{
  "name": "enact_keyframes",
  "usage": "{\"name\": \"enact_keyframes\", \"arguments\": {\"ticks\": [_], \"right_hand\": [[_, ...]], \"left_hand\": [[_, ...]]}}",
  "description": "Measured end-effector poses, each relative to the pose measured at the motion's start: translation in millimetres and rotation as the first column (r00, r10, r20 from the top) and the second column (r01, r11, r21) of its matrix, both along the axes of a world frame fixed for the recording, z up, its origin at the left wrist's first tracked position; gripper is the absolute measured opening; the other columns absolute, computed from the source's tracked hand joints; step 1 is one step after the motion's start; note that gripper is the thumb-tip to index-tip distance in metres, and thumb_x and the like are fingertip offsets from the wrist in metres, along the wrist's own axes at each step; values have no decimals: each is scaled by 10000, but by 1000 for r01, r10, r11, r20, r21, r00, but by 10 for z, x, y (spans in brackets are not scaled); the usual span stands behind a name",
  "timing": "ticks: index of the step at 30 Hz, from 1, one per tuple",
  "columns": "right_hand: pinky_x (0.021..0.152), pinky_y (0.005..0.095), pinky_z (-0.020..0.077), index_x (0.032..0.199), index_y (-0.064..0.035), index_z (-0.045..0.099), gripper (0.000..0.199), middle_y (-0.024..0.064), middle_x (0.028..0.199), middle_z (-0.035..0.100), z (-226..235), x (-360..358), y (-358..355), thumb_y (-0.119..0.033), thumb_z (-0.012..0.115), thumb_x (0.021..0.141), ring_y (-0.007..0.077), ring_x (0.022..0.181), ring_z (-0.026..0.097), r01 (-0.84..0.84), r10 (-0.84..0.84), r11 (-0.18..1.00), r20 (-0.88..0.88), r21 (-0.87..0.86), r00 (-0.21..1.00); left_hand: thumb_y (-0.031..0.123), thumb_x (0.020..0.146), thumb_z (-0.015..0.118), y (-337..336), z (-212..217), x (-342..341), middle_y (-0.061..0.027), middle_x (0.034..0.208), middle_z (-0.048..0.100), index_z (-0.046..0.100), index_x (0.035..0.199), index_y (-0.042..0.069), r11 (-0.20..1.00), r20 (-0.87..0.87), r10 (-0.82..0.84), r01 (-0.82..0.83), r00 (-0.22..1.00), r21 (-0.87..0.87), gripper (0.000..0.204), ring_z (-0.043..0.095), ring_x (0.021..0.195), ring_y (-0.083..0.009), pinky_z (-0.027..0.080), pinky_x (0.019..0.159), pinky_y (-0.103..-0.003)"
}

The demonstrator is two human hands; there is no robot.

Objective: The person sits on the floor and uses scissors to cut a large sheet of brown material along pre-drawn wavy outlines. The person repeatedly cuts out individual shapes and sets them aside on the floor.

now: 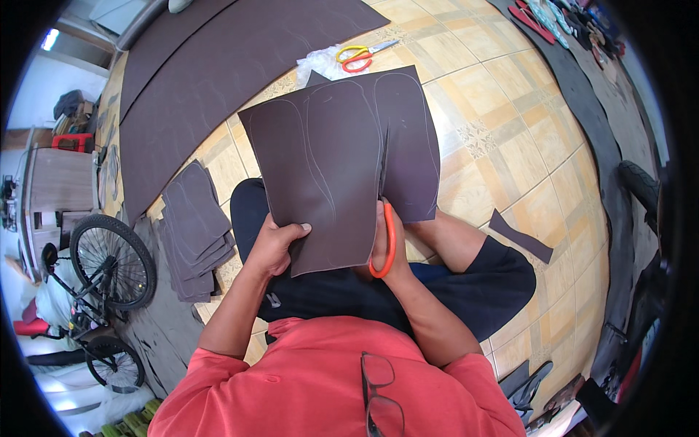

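Above my lap I hold up a dark brown sheet [320, 153] marked with pale curved outlines. My left hand [275, 244] is closed on its lower left edge, thumb on top and fingers hidden underneath. A pair of orange-handled scissors [391, 240] is in my right hand [382, 237], closed around the handles at the sheet's lower right. Most of the blades are hidden by the material. A narrow slit runs upward from them, with a flap [412, 167] of the sheet to its right.
Left of my knee lies a stack of cut brown pieces [193, 226]. A large brown sheet [211, 80] covers the floor beyond. Yellow-and-red-handled scissors [357, 57] rest by clear plastic [320, 67]. A narrow offcut [520, 237] lies at right; a bicycle [109, 266] stands at left.
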State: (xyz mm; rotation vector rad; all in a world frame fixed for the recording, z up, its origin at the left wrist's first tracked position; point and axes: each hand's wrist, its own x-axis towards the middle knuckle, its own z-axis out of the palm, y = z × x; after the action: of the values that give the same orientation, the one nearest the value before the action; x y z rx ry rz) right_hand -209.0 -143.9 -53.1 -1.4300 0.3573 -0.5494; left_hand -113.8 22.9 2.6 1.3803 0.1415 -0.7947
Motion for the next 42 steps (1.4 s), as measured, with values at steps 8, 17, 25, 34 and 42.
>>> {"name": "enact_keyframes", "arguments": {"ticks": [8,17,25,34,42], "right_hand": [[388,277,369,813,-11,518,461,27,530,464,171,-36,-76,-361,373,1077,123,382,460,-77,79,996,-27,44,997],[420,246,357,827,-54,526,521,6,608,465,259,-127,-209,-501,367,1043,94,464,419,-221,298,917,-202,332,933],[421,273,376,792,-8,549,495,29,528,463,207,-26,-235,-411,424,1052,113,400,450,-172,208,956,-138,238,968],[400,250,393,858,-3,551,583,50,593,484,163,85,-281,-514,342,1044,126,418,458,-184,202,961,-69,209,977],[416,262,388,845,1,546,571,30,586,471,413,77,-434,-517,397,1034,109,437,445,-224,307,902,-184,368,934]], "left_hand": [[-50,753,650,73,-46,16,-114,1090,666,576,1228,-12,1000,-29,-21,21,999,-16,483,648,1032,-241,506,953,-389],[-70,760,632,251,5,107,-108,1119,643,531,1267,-22,997,-64,-71,71,995,5,519,632,1036,-214,499,935,-337],[-65,740,648,350,34,125,-113,1130,640,533,1282,-15,994,-36,-100,102,994,40,557,630,1043,-224,495,946,-349],[-64,732,651,388,125,159,-111,1123,641,535,1296,-15,983,-68,-174,178,982,53,578,628,1064,-225,492,950,-338],[-48,735,652,393,154,305,-123,1144,641,532,1300,-24,976,-97,-206,211,974,50,578,628,1067,-228,493,954,-342]]}}
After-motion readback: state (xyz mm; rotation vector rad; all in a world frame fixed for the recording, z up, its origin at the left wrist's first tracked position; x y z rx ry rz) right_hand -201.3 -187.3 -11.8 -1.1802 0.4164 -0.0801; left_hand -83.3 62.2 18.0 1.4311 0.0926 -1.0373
